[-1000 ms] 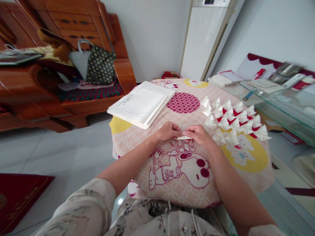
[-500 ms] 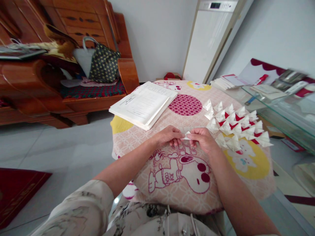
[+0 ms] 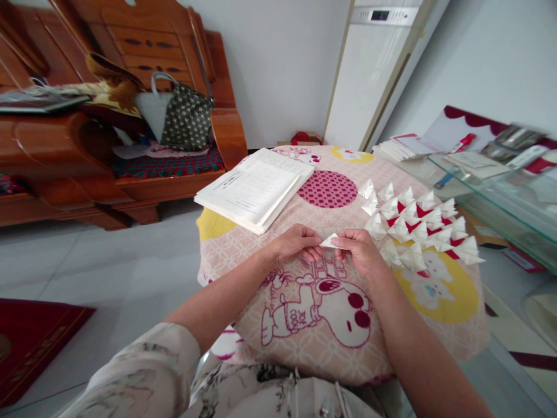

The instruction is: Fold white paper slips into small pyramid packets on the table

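Note:
A small piece of white folded paper (image 3: 329,241) is held between my two hands above the cloth-covered table. My left hand (image 3: 296,242) pinches its left corner between thumb and fingers. At the other side, my right hand (image 3: 355,247) grips the paper with thumb and fingers closed. To the right stand several pointed white folded-paper pieces (image 3: 409,213) in rows, with red showing between them. A stack of white printed sheets (image 3: 256,188) lies on the table beyond my left hand.
The patterned tablecloth (image 3: 300,354) carries cartoon figures. A glass shelf (image 3: 487,191) with papers, a red marker (image 3: 465,142) and metal bowls borders the table at right. Left stands a wooden bench (image 3: 169,194) with a dark patterned bag (image 3: 189,116).
More of the folded paper now shows between my fingers, its point turned toward the left. My hands stay in nearly the same place. The view has shifted slightly.

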{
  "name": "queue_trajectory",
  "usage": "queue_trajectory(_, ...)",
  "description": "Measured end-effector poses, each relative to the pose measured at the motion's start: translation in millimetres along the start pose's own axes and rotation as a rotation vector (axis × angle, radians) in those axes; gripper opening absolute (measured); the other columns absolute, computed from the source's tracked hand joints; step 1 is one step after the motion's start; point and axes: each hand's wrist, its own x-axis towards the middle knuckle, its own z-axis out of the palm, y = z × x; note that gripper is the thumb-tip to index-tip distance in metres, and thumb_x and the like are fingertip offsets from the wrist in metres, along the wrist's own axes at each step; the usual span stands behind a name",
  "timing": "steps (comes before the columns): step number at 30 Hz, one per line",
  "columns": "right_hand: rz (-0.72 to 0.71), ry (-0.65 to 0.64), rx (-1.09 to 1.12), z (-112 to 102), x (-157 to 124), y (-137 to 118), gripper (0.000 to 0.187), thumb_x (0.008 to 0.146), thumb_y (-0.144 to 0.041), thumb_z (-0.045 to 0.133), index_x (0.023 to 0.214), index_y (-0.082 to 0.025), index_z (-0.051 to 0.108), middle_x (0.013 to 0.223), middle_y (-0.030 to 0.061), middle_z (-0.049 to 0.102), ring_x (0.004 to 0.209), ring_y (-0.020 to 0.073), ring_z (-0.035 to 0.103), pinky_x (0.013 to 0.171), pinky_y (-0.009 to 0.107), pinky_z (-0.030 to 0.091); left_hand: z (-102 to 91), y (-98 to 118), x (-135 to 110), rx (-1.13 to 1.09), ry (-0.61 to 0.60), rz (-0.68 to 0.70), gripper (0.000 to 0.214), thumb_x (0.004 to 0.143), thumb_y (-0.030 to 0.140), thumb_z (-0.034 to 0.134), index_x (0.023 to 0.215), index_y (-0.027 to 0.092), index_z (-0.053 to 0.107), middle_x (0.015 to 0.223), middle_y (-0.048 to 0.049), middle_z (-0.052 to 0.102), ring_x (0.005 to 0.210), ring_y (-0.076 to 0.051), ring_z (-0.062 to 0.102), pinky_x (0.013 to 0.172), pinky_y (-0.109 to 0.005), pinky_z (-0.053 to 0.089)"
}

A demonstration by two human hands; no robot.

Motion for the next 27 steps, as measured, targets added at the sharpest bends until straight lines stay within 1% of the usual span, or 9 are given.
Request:
queue_trajectory(3, 0.016, -0.007, 0.018, -1, 1, 2, 0.032, 0.066, -0.040, 0.078, 0.053, -0.018, 0.060, 0.048, 0.0004, 0.061, 0.037, 0.0090, 0.047, 0.039, 0.022, 0.038, 3.5, 0, 0, -0.009, -0.002, 0.010, 0.030, 0.085, 0.036, 0.072, 0.079, 0.008, 0.068, 0.075, -0.0098, 0.073, 0.062, -0.012, 0.069, 0.059, -0.022, 0.055)
queue_trajectory(5, 0.031, -0.011, 0.017, 0, 1, 4, 0.032, 0.066, -0.040, 0.078, 0.054, -0.018, 0.060, 0.048, 0.0003, 0.061, 0.038, 0.0091, 0.047, 0.039, 0.022, 0.038, 6.5, 0, 1, 0.004, 0.004, 0.020, 0.025, 0.083, 0.033, 0.072, 0.077, 0.008, 0.067, 0.072, -0.0076, 0.072, 0.058, -0.010, 0.067, 0.056, -0.021, 0.053)
queue_trajectory(8, 0.031, -0.007, -0.013, 3, 2, 6, 0.032, 0.067, -0.041, 0.077, 0.054, -0.018, 0.059, 0.047, 0.0004, 0.061, 0.038, 0.0093, 0.048, 0.039, 0.022, 0.036, 10.0, 0, 5, 0.074, 0.031, 0.037, 0.019, 0.078, 0.023, 0.072, 0.069, 0.010, 0.063, 0.060, -0.0021, 0.065, 0.048, -0.007, 0.059, 0.045, -0.016, 0.045)
queue_trajectory(11, 0.005, 0.001, -0.050, 5, 2, 8, 0.031, 0.068, -0.041, 0.075, 0.054, -0.018, 0.059, 0.047, 0.0001, 0.060, 0.038, 0.0090, 0.048, 0.038, 0.021, 0.035, 11.3, 0, 8, 0.170, 0.058, 0.029, 0.020, 0.077, 0.018, 0.070, 0.062, 0.012, 0.058, 0.052, 0.0011, 0.059, 0.042, -0.006, 0.053, 0.039, -0.015, 0.037)
queue_trajectory(13, 0.008, -0.005, -0.037, 6, 3, 9, 0.031, 0.068, -0.040, 0.075, 0.054, -0.018, 0.058, 0.047, -0.0003, 0.060, 0.037, 0.0088, 0.048, 0.038, 0.021, 0.034, 10.8, 0, 8, 0.215, 0.062, 0.033, 0.023, 0.078, 0.020, 0.070, 0.062, 0.013, 0.055, 0.050, 0.0026, 0.057, 0.040, -0.006, 0.051, 0.038, -0.015, 0.037)
queue_trajectory(16, 0.041, -0.037, 0.045, 6, 4, 8, 0.030, 0.066, -0.041, 0.074, 0.055, -0.019, 0.056, 0.045, -0.0015, 0.058, 0.035, 0.0086, 0.045, 0.036, 0.021, 0.032, 8.3, 0, 7, 0.209, 0.030, 0.087, 0.026, 0.080, 0.028, 0.072, 0.067, 0.014, 0.055, 0.050, 0.0038, 0.057, 0.040, -0.006, 0.051, 0.040, -0.016, 0.039)
queue_trajectory(20, 0.066, -0.054, 0.122, 5, 6, 4, 0.031, 0.063, -0.042, 0.075, 0.055, -0.020, 0.055, 0.043, -0.0036, 0.054, 0.033, 0.0085, 0.042, 0.034, 0.022, 0.031, 5.2, 0, 7, 0.150, -0.051, 0.145, 0.030, 0.080, 0.037, 0.075, 0.075, 0.012, 0.060, 0.059, 0.0002, 0.063, 0.047, -0.007, 0.059, 0.045, -0.017, 0.046)
queue_trajectory(22, 0.063, -0.051, 0.117, 4, 6, 4, 0.032, 0.063, -0.042, 0.076, 0.055, -0.020, 0.055, 0.044, -0.0036, 0.054, 0.034, 0.0085, 0.042, 0.035, 0.022, 0.031, 5.1, -1, 7, 0.141, -0.039, 0.137, 0.031, 0.079, 0.038, 0.076, 0.074, 0.012, 0.059, 0.061, -0.0007, 0.065, 0.047, -0.008, 0.060, 0.045, -0.017, 0.046)
queue_trajectory(27, 0.053, -0.036, 0.096, 0, 6, 9, 0.032, 0.064, -0.040, 0.077, 0.052, -0.020, 0.054, 0.044, -0.0026, 0.056, 0.035, 0.0081, 0.043, 0.035, 0.021, 0.029, 7.9, -6, 7, 0.116, 0.043, 0.099, 0.034, 0.077, 0.039, 0.076, 0.070, 0.014, 0.055, 0.052, 0.0026, 0.060, 0.038, -0.007, 0.054, 0.039, -0.016, 0.040)
